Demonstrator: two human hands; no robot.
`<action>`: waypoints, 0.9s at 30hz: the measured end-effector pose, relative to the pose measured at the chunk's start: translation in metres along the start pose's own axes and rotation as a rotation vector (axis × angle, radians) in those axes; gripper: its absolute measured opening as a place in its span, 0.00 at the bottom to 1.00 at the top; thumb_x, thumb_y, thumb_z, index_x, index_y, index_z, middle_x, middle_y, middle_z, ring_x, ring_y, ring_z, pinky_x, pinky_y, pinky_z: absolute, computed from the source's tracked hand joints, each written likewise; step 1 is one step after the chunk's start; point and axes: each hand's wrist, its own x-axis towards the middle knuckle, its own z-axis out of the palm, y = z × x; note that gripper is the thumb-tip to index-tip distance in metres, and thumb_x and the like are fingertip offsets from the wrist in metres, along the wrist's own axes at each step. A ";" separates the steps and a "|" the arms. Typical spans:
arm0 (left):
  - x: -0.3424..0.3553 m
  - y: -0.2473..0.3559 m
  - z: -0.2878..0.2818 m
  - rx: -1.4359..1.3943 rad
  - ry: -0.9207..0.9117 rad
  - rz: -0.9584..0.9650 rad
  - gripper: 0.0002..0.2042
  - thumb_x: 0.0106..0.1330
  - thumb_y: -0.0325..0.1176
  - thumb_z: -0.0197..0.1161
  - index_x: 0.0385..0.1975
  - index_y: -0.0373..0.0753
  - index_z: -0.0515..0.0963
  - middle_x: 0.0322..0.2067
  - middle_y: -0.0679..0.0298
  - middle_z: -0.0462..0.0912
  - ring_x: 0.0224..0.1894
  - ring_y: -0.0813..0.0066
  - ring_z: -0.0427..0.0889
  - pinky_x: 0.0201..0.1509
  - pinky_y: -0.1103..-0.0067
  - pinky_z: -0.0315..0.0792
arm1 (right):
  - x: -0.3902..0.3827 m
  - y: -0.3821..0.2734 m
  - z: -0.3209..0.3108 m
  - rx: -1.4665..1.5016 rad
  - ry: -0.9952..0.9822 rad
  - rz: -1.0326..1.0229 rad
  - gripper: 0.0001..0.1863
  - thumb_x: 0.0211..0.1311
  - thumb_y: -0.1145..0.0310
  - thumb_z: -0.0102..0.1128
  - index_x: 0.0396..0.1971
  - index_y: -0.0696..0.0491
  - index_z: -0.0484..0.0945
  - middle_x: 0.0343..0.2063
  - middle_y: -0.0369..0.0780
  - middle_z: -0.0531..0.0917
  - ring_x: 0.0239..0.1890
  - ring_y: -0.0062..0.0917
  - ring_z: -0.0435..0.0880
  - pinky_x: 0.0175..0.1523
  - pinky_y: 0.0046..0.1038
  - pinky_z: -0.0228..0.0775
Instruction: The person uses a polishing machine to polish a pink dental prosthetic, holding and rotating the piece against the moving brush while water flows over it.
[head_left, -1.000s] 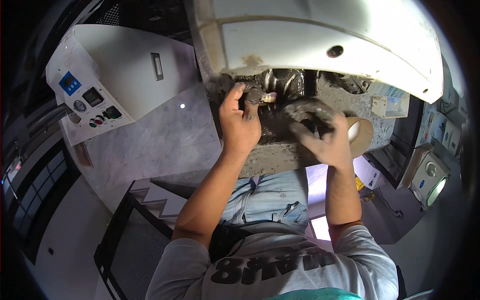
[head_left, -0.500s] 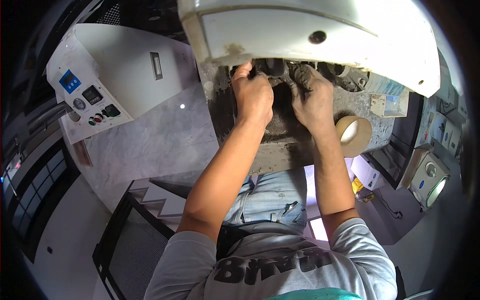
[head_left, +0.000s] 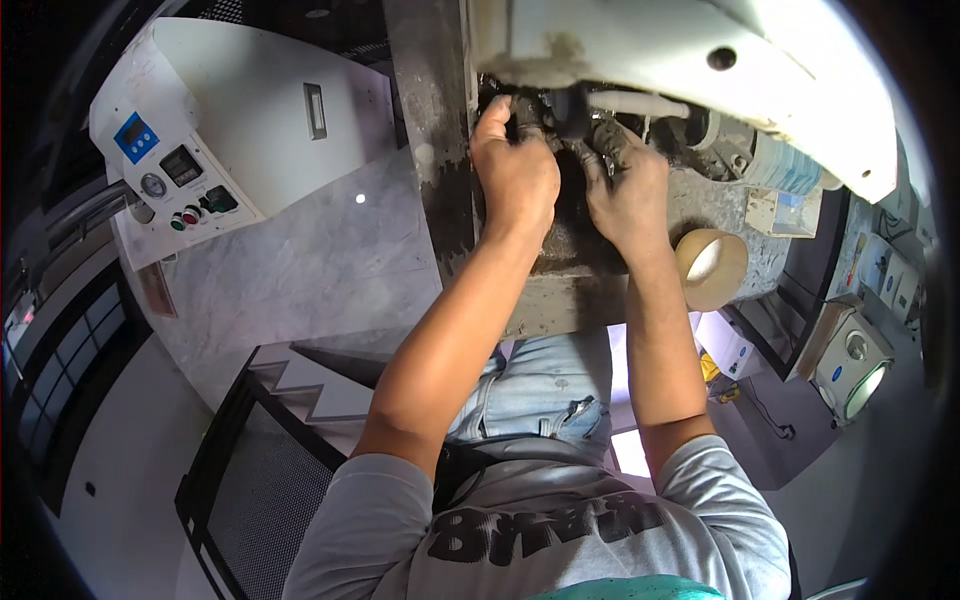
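Both of my hands reach into the wet, mud-dark opening of a machine, beneath its large white cover (head_left: pixel 620 60). My left hand (head_left: pixel 518 185) has its thumb up and its fingers curled in beside a dark upright wheel-like part (head_left: pixel 571 110). My right hand (head_left: pixel 632 190) is on the other side of that part, fingers bent and coated with dark slurry. The fingertips of both hands come together just below the dark part. They seem to pinch something small, but slurry and shadow hide what it is. A pale horizontal shaft (head_left: pixel 645 103) runs right from the dark part.
A roll of tan tape (head_left: pixel 712 270) stands on the dirty worktop (head_left: pixel 560 308) by my right wrist. A small clear box (head_left: pixel 783 212) sits farther right. At left is a white machine panel (head_left: pixel 175 175) with gauges and knobs. A lamp (head_left: pixel 853 365) glows at far right.
The white cover now appears farther right and higher, so the pale shaft and more of the dark part show. My hands stay close together at the dark part, having shifted only slightly.
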 end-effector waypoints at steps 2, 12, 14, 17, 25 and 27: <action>0.004 -0.011 -0.002 0.166 0.085 0.148 0.10 0.66 0.15 0.50 0.41 0.32 0.78 0.36 0.65 0.81 0.38 0.81 0.74 0.45 0.82 0.70 | 0.000 0.000 0.000 -0.006 0.006 -0.025 0.12 0.47 0.84 0.62 0.35 0.61 0.82 0.32 0.51 0.83 0.35 0.49 0.83 0.40 0.38 0.76; -0.010 -0.017 0.001 0.025 0.004 -0.015 0.17 0.59 0.12 0.47 0.48 0.26 0.74 0.43 0.58 0.78 0.44 0.75 0.76 0.52 0.78 0.70 | -0.003 -0.005 -0.014 -0.001 0.012 0.023 0.13 0.49 0.83 0.63 0.37 0.59 0.84 0.37 0.51 0.84 0.39 0.46 0.84 0.44 0.35 0.76; -0.008 0.000 0.009 0.121 0.123 0.005 0.17 0.59 0.12 0.46 0.47 0.28 0.75 0.40 0.59 0.79 0.43 0.78 0.75 0.50 0.80 0.71 | 0.002 -0.001 -0.008 -0.035 -0.005 0.020 0.13 0.48 0.83 0.63 0.37 0.60 0.84 0.37 0.51 0.84 0.39 0.46 0.84 0.43 0.35 0.76; 0.007 -0.009 -0.007 0.163 0.012 0.071 0.13 0.59 0.12 0.47 0.41 0.27 0.74 0.36 0.61 0.80 0.41 0.75 0.76 0.49 0.81 0.70 | 0.004 -0.005 -0.005 -0.063 -0.035 0.007 0.13 0.48 0.83 0.63 0.36 0.60 0.83 0.36 0.51 0.84 0.38 0.47 0.84 0.43 0.35 0.76; 0.013 -0.014 -0.011 0.349 -0.023 0.241 0.12 0.61 0.13 0.48 0.43 0.25 0.74 0.39 0.53 0.81 0.45 0.68 0.79 0.53 0.75 0.70 | 0.002 -0.002 -0.002 -0.085 -0.038 0.032 0.11 0.49 0.82 0.63 0.35 0.61 0.83 0.33 0.51 0.84 0.36 0.48 0.84 0.40 0.36 0.75; 0.012 -0.016 -0.009 0.418 -0.035 0.331 0.13 0.61 0.14 0.49 0.44 0.25 0.74 0.39 0.52 0.82 0.45 0.65 0.80 0.53 0.74 0.71 | 0.002 -0.005 -0.005 -0.102 -0.038 0.048 0.11 0.49 0.82 0.63 0.35 0.61 0.83 0.32 0.51 0.84 0.36 0.48 0.84 0.41 0.37 0.75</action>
